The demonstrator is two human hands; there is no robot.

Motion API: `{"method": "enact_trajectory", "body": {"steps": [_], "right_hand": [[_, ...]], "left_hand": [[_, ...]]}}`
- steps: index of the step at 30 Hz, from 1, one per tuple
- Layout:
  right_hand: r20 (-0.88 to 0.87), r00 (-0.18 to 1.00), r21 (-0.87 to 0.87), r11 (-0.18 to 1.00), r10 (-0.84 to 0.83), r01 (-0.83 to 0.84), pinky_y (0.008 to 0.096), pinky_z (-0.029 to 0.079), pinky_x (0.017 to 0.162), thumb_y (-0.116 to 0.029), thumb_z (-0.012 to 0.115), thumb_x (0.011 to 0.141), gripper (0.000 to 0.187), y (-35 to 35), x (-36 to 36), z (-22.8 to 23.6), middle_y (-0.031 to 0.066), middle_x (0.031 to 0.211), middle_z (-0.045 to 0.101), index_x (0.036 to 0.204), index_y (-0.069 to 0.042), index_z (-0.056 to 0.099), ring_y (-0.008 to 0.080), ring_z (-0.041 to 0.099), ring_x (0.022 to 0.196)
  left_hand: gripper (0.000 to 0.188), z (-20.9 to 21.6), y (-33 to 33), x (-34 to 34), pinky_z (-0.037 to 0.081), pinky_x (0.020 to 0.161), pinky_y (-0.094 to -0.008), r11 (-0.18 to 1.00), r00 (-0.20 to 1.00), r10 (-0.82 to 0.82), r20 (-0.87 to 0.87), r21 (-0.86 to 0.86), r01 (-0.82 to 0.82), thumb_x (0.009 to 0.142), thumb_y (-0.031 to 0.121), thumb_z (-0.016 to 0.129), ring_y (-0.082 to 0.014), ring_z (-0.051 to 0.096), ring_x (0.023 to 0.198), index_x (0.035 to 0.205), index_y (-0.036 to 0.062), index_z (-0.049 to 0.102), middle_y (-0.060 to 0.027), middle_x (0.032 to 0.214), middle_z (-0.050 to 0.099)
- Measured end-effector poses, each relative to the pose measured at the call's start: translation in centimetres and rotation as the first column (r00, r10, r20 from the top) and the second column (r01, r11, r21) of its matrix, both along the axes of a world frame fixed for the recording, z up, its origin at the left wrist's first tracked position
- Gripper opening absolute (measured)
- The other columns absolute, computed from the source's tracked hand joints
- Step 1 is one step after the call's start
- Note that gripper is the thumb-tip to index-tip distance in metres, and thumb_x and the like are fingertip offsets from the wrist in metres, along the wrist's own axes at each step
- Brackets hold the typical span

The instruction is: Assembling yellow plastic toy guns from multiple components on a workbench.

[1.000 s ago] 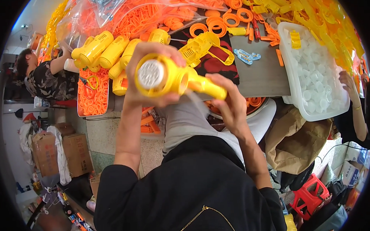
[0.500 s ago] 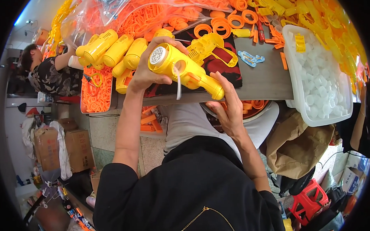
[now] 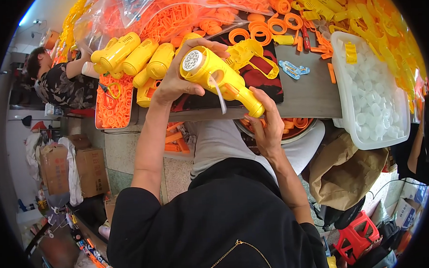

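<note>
My left hand (image 3: 171, 83) is wrapped round the barrel end of a yellow toy bubble gun (image 3: 212, 70), held above the table's front edge. Its round white nozzle with several holes faces up and toward me. A thin whitish tube (image 3: 220, 97) hangs from an opening in the gun's side. The fingers and thumb of my right hand (image 3: 267, 130) close on the handle's lower end. Behind the gun, a yellow half-shell (image 3: 252, 54) lies on a dark red-and-black mat (image 3: 274, 91). Several yellow gun bodies (image 3: 141, 56) are piled left of my left hand.
An orange-filled tray (image 3: 114, 119) with scissors (image 3: 111, 92) sits left; a bin of whitish caps (image 3: 373, 145) stands right. Orange rings (image 3: 260, 33), a red screwdriver (image 3: 306, 38) and blue stickers (image 3: 293, 70) lie on the table. Another person (image 3: 64, 85) is at far left.
The gun and both hands have shifted slightly right in the picture. The tube now hangs more slanted to the right. Both hands keep their hold.
</note>
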State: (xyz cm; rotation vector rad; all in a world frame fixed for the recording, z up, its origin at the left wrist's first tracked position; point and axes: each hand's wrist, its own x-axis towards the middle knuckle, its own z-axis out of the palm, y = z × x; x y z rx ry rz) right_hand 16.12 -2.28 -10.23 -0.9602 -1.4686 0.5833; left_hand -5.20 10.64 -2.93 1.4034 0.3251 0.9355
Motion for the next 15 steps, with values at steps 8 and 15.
{"method": "enact_trajectory", "body": {"steps": [8,15], "right_hand": [[-0.026,0.993,-0.054,0.992,0.116,-0.118,0.0398,0.055,0.092,-0.004,0.072,0.089,0.049,-0.2,0.2,0.8,0.0193,0.130,0.061,0.135,0.001,0.054,0.0340,0.062,0.118],[0.557,0.735,0.099,0.910,-0.386,0.402,0.0471,0.038,0.102,-0.013,0.073,0.086,0.048,6.3,0.9,1.4,0.0126,0.125,0.058,0.131,-0.006,0.057,0.0338,0.051,0.117]], "left_hand": [[0.097,-0.6,0.1,-1.3,0.050,0.106,-0.0482,0.998,0.990,0.069,-0.123,-0.006,-0.070,0.065,0.029,0.095,-0.0327,0.060,0.120,0.142,0.0089,0.040,-0.0186,0.127,0.059],[0.084,-1.1,-1.2,-3.3,0.051,0.104,-0.0462,0.977,0.983,0.181,0.000,-0.114,-0.180,0.065,0.011,0.092,-0.0300,0.061,0.118,0.134,0.0059,0.045,-0.0159,0.124,0.061]]}}
